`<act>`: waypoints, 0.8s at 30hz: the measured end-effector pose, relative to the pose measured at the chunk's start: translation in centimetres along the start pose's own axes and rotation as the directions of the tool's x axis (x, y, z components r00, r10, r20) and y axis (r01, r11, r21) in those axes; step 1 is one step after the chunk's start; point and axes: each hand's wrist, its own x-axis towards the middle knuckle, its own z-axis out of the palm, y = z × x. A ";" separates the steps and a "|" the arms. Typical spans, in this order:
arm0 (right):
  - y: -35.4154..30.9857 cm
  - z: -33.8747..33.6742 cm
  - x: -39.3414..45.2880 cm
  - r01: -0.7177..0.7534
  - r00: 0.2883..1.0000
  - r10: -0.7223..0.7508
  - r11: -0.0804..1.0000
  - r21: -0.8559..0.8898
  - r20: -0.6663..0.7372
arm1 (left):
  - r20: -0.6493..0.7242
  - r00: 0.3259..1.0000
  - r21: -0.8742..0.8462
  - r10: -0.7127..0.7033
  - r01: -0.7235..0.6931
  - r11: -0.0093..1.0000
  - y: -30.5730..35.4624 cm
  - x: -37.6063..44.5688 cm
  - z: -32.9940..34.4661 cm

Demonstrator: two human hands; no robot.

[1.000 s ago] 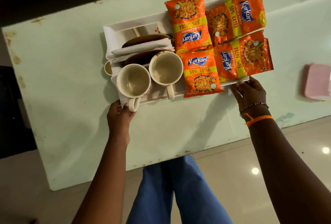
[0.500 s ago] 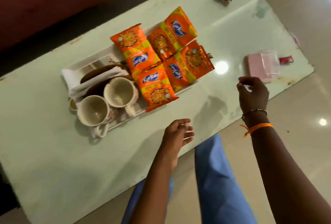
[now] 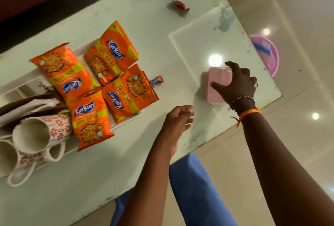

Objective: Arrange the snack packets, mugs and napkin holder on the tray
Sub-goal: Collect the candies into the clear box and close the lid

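A white tray lies on the pale green table at the left. Several orange snack packets cover its right half. Two floral mugs stand at its near left corner, handles toward me. Behind them is the brown napkin holder with white napkins in it. My right hand is far right of the tray, fingers and thumb closed around a pink box. My left hand hovers over the table between tray and box, loosely curled and holding nothing.
A red wrapped candy lies at the far side of the table. A small blue and orange wrapper sits beside the tray's right end. A pink basin stands on the floor past the table's right edge.
Both hands have left the tray's near rim. My right hand moved right onto the pink box, my left hand drifted right over the table, and the view swung right.
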 end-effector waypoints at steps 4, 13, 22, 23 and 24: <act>-0.3 -2.1 -0.7 -0.109 0.982 -0.026 0.734 0.670 0.188 | 0.045 0.999 -0.046 -0.010 0.012 0.999 1.2 1.3 2.6; -0.6 -1.5 -4.2 0.086 0.982 -0.171 0.790 0.607 0.084 | -0.284 0.910 0.177 0.303 -0.261 0.949 3.2 1.9 1.2; -3.2 -0.4 -6.8 0.539 0.781 -0.615 0.753 0.377 0.111 | -0.362 0.875 0.370 0.321 -0.181 0.911 0.9 -1.2 -0.5; -3.3 0.0 -7.1 0.561 0.769 -0.629 0.750 0.350 0.115 | -0.368 0.876 0.369 0.310 -0.168 0.914 0.6 -1.3 -0.8; -3.4 0.4 -7.3 0.558 0.767 -0.630 0.748 0.360 0.120 | -0.375 0.875 0.373 0.307 -0.161 0.914 0.3 -1.5 -1.2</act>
